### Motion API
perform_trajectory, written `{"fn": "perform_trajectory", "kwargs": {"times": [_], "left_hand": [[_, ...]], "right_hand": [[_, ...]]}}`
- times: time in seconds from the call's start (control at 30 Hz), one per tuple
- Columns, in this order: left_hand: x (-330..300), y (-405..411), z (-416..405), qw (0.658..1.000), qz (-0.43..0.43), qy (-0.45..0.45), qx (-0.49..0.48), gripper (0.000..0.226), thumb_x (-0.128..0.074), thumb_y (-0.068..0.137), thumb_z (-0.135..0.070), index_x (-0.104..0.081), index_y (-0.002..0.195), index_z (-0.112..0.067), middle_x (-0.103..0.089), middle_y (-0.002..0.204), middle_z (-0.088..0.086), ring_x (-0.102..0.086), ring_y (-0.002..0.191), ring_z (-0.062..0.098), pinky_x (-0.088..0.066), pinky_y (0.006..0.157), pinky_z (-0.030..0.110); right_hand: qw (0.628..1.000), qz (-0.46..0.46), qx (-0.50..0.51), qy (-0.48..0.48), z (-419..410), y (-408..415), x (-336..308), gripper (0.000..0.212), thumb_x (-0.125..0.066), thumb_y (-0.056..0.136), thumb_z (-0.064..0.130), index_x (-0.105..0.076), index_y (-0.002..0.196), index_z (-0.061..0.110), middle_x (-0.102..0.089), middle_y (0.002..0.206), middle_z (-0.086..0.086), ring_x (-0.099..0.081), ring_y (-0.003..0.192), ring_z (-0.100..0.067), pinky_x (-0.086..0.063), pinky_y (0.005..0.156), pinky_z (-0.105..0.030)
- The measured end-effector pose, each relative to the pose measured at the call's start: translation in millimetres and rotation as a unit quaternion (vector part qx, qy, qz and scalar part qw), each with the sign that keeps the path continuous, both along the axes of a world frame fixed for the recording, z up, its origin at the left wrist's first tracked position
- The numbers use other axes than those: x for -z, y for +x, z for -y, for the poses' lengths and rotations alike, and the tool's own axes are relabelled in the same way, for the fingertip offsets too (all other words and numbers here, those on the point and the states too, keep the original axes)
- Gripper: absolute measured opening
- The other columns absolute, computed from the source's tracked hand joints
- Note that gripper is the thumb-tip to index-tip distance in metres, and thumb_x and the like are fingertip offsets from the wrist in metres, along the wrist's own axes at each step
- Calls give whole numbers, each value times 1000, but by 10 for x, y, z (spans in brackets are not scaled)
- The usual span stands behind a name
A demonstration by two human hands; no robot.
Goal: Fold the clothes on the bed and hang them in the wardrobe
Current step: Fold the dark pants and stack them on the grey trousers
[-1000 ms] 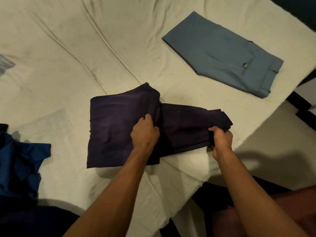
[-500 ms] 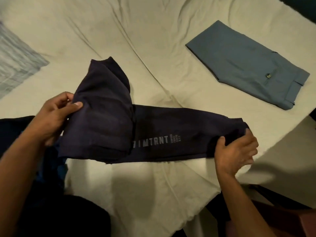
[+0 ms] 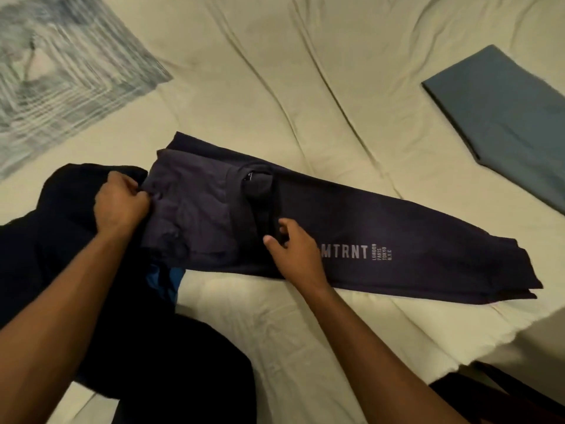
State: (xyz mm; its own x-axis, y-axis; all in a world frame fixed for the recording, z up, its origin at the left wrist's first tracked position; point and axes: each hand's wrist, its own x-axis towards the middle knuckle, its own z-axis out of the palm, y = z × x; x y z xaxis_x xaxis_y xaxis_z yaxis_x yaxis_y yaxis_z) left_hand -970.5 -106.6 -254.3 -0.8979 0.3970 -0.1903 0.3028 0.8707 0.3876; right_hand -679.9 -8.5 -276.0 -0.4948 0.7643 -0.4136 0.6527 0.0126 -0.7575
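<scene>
Dark navy track pants with pale lettering lie stretched across the cream bed sheet, waist end at the left, cuffs at the right. My left hand pinches the lighter inside fabric at the waist end. My right hand rests on the middle of the pants, just left of the lettering, its fingers loosely bent and touching the cloth. Folded grey-blue trousers lie flat at the far right of the bed.
A heap of dark clothes with a blue garment peeking out sits at the left under my left arm. A pale blue striped cloth lies at the upper left. The bed's edge drops off at the lower right.
The pants now lie opened out along the bed instead of folded over. My right hand let go of the cuff end and moved to the middle; my left hand shifted along the waist.
</scene>
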Motion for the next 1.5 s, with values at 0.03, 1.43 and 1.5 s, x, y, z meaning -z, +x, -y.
{"fn": "perform_trajectory", "kwargs": {"times": [0.03, 1.43, 1.5], "left_hand": [[-45, 104, -29, 998, -63, -1, 31, 31, -60, 87, -16, -54, 116, -5, -54, 120, 26, -52, 112, 45, -43, 93, 53], [599, 2051, -147, 914, -125, -124, 366, 87, -81, 70, -12, -43, 149, -17, -37, 157, 16, -34, 142, 41, -34, 106, 60], [589, 2009, -77, 916, -125, -126, 361, 90, -82, 69, -9, -43, 149, -16, -37, 156, 18, -36, 140, 43, -39, 103, 60]], "right_hand": [[999, -1, 23, -41, -5, -144, -7, 64, -64, 92, 44, -42, 146, 17, -54, 140, -3, -54, 125, -21, -44, 105, -43], [960, -81, 257, -81, -1303, 2353, -37, 24, -67, 87, 15, -70, 109, 25, -74, 104, 9, -69, 102, -13, -54, 94, -36], [960, -112, 248, -66, -1361, 2356, -171, 24, -65, 88, 14, -70, 108, 28, -75, 104, 9, -69, 100, -11, -55, 92, -33]]}}
